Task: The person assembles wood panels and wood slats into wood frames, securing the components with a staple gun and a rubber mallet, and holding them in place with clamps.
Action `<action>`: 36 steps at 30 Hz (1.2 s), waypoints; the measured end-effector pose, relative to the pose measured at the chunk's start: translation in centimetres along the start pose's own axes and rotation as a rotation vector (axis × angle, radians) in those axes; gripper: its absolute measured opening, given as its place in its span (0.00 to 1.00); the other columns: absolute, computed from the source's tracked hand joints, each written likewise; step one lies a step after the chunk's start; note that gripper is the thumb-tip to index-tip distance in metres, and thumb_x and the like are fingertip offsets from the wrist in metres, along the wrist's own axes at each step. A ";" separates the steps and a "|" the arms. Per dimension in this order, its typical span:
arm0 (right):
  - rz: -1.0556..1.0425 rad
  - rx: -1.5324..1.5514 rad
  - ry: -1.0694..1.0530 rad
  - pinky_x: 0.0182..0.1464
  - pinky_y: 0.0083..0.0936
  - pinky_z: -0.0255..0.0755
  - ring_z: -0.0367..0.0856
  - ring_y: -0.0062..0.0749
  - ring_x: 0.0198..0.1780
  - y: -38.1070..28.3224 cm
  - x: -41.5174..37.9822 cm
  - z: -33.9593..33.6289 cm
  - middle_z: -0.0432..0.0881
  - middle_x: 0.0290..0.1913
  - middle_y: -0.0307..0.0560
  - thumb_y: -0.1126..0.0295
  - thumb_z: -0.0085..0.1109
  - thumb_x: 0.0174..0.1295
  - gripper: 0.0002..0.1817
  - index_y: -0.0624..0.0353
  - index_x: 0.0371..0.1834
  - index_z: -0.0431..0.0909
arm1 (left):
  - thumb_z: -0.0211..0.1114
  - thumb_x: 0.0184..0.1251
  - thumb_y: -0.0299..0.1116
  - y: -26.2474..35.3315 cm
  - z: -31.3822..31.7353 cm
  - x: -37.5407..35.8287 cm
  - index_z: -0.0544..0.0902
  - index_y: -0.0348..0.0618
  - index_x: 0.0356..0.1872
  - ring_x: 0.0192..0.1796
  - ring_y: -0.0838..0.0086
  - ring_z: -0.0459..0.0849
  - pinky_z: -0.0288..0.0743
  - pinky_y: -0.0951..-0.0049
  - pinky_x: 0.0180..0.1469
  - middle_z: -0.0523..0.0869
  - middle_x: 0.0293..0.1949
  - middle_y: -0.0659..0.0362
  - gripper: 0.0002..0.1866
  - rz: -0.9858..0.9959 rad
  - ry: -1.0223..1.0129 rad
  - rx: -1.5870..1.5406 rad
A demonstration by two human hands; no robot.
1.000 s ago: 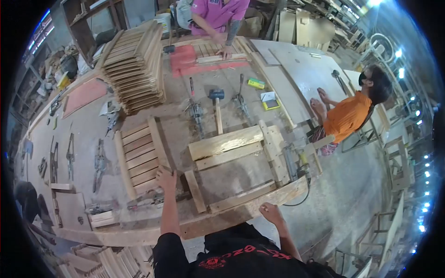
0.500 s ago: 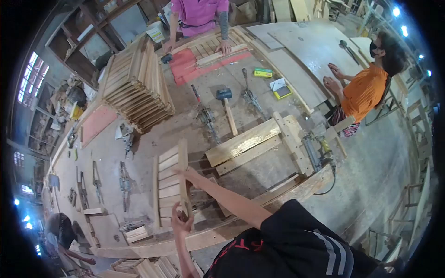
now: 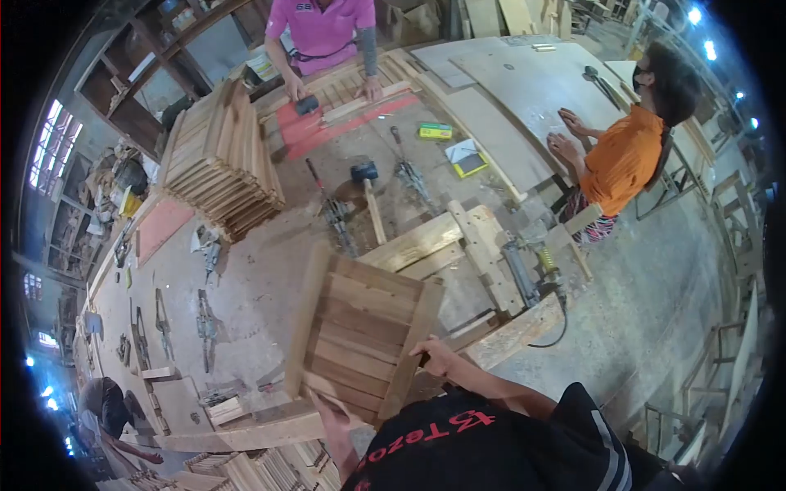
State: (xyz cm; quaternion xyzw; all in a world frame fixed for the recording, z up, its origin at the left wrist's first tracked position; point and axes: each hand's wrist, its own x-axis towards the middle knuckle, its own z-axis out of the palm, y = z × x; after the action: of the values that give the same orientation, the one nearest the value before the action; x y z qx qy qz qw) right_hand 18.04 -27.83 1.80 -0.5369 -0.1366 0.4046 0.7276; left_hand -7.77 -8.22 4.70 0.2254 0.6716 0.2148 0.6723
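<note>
Grasping the right rail of a brown, slatted, rectangular wooden frame (image 3: 360, 331), the right hand (image 3: 436, 358) is holding it above the grey desk (image 3: 254, 299). The left hand (image 3: 324, 407) is contacting its lower-left edge, the blurred fingers' closure being indeterminable.

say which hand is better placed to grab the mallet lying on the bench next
Probably the right hand, holding the slatted panel: it is nearer the mallet. The left hand, at the lower edge, has the panel across its way.

Left hand (image 3: 331, 412): fingers hidden (behind panel (image 3: 360, 337))
</note>
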 end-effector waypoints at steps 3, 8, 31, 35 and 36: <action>0.499 0.664 0.210 0.45 0.33 0.77 0.82 0.38 0.37 2.1 -2.4 -4.4 0.82 0.34 0.47 0.76 0.56 0.59 0.07 0.60 0.39 0.81 | 0.56 0.68 0.58 -0.9 6.8 -0.2 0.66 0.36 0.68 0.62 0.61 0.74 0.70 0.58 0.60 0.72 0.65 0.51 0.38 0.204 -0.017 0.047; 0.678 -0.085 0.154 0.42 0.39 0.78 0.83 0.48 0.33 2.3 -5.9 -9.1 0.84 0.31 0.49 0.69 0.58 0.58 0.08 0.60 0.34 0.83 | 0.57 0.71 0.48 -1.0 14.5 1.7 0.76 0.30 0.58 0.51 0.58 0.83 0.74 0.65 0.55 0.85 0.50 0.49 0.28 0.554 -0.020 0.541; -0.339 -1.545 -0.013 0.53 0.49 0.62 0.69 0.51 0.50 4.2 -1.4 -6.7 0.73 0.44 0.51 0.64 0.56 0.52 0.14 0.56 0.42 0.74 | 0.67 0.57 0.56 -7.1 10.7 7.3 0.70 0.36 0.53 0.51 0.42 0.77 0.74 0.48 0.52 0.77 0.46 0.39 0.35 0.681 0.126 1.223; -0.249 -1.556 0.000 0.53 0.49 0.62 0.68 0.51 0.49 3.4 -1.2 -5.9 0.72 0.42 0.51 0.64 0.56 0.51 0.14 0.55 0.41 0.73 | 0.69 0.56 0.54 -6.4 10.1 7.2 0.71 0.36 0.50 0.50 0.43 0.77 0.74 0.50 0.48 0.76 0.45 0.41 0.33 0.670 0.028 1.145; -0.245 -1.552 0.000 0.53 0.49 0.62 0.68 0.51 0.49 3.3 -1.0 -5.9 0.72 0.43 0.51 0.64 0.56 0.51 0.14 0.55 0.41 0.73 | 0.69 0.56 0.53 -6.3 9.5 8.0 0.72 0.36 0.50 0.49 0.43 0.77 0.74 0.50 0.47 0.76 0.45 0.41 0.32 0.672 -0.015 1.124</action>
State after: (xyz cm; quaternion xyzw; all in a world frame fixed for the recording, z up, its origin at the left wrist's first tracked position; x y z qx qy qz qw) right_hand 19.68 -32.25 -3.24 -0.8728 -0.4384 0.1104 0.1841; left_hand 1.73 -8.69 -5.51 0.7416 0.5698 0.0279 0.3530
